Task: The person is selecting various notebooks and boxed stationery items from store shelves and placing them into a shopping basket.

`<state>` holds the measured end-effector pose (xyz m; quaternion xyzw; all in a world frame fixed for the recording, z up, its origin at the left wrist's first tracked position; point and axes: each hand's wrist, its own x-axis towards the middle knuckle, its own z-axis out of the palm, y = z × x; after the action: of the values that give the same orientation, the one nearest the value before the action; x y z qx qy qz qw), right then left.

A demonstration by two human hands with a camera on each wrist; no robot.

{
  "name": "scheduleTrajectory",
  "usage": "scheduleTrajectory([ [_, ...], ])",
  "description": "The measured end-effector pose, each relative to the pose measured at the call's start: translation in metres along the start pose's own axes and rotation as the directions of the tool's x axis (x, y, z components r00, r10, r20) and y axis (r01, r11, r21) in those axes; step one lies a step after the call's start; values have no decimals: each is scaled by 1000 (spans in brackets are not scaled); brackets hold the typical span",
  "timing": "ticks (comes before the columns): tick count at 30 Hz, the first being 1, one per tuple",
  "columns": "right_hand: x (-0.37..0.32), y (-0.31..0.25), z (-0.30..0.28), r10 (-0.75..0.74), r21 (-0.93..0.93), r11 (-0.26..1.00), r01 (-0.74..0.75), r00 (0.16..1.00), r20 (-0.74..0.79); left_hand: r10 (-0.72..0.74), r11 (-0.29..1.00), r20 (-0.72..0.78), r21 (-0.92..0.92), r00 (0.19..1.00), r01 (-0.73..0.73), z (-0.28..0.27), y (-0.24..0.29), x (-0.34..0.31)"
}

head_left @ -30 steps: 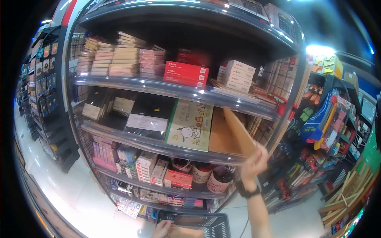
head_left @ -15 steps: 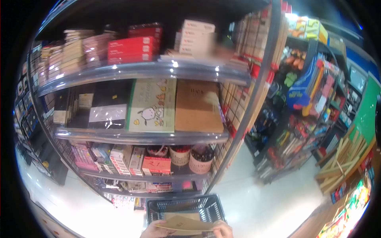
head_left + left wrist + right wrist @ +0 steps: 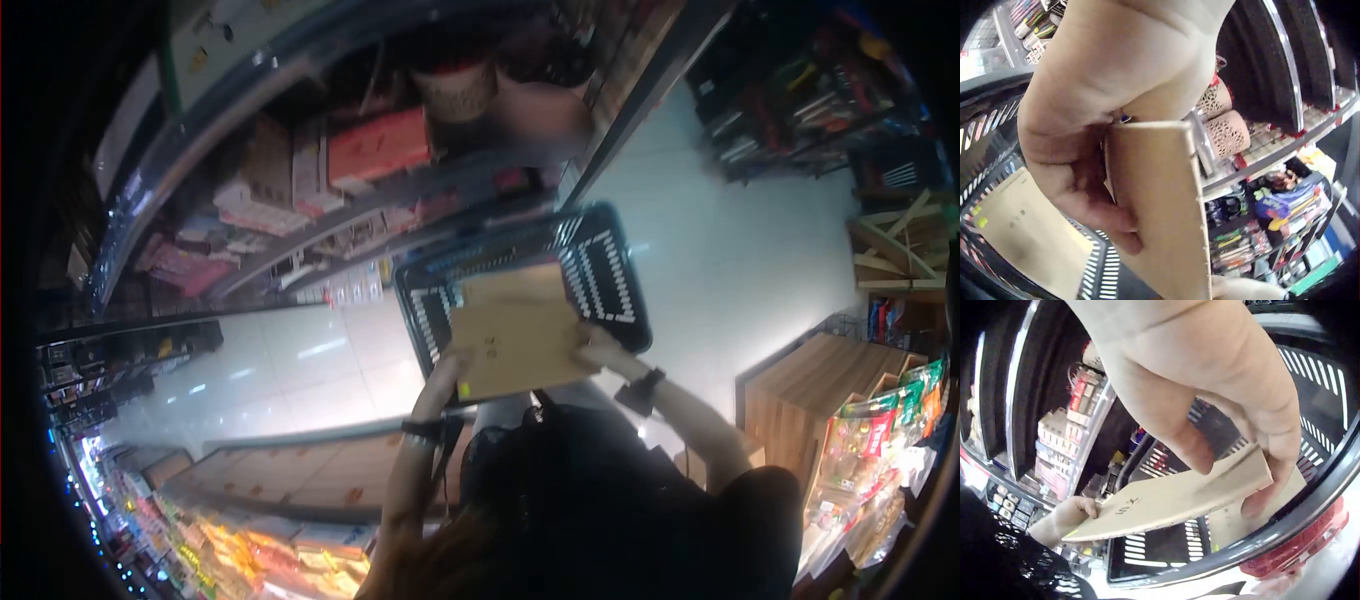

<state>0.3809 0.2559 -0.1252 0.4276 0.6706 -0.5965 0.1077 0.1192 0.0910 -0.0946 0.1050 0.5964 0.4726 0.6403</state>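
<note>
A brown kraft-covered pad [image 3: 525, 347] with a small yellow-green sticker is held level above a dark basket [image 3: 640, 300]. My left hand [image 3: 447, 378] grips its left edge, and in the left wrist view that hand [image 3: 1110, 112] has its fingers curled round the pad [image 3: 1160, 206]. At the opposite edge my right hand [image 3: 600, 350] pinches it; the right wrist view shows thumb and fingers of this hand [image 3: 1210, 387] on either side of the pad's end [image 3: 1172, 497]. A similar brown pad [image 3: 1032, 234] lies inside the basket below.
Store shelves with boxes [image 3: 380, 148] and round perforated holders [image 3: 455, 92] stand beyond the basket. Tiled floor [image 3: 700, 250] shows to the right. A wooden display [image 3: 820, 385] with packaged goods is at the right, and another low wooden display [image 3: 290, 475] at the lower left.
The right hand came down from the shelf with the pad, and both hands now hold it over the basket. The head view has tilted down, so basket and arms appear higher in the picture.
</note>
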Motion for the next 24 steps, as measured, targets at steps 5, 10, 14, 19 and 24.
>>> scheduleTrajectory([
  [5, 88, 74, 21, 317, 108, 947, -303, 936, -153, -15, 936, -131, 346, 991, 59, -21, -47, 78],
  [10, 154, 110, 37, 320, 348, 916, -202, 889, -328, 85, 842, -274, 533, 958, 78, -65, -137, 160],
  [14, 209, 166, 55, 384, 336, 900, -276, 868, -314, 171, 688, -381, 706, 909, 167, -70, -158, 204],
  [19, 220, 174, 57, 377, 182, 924, -336, 882, -283, -2, 815, -632, 448, 775, 367, -66, -172, 220],
  [24, 234, 208, 54, 379, 95, 924, -369, 863, -335, -85, 690, -597, 542, 797, 480, -60, -166, 229],
])
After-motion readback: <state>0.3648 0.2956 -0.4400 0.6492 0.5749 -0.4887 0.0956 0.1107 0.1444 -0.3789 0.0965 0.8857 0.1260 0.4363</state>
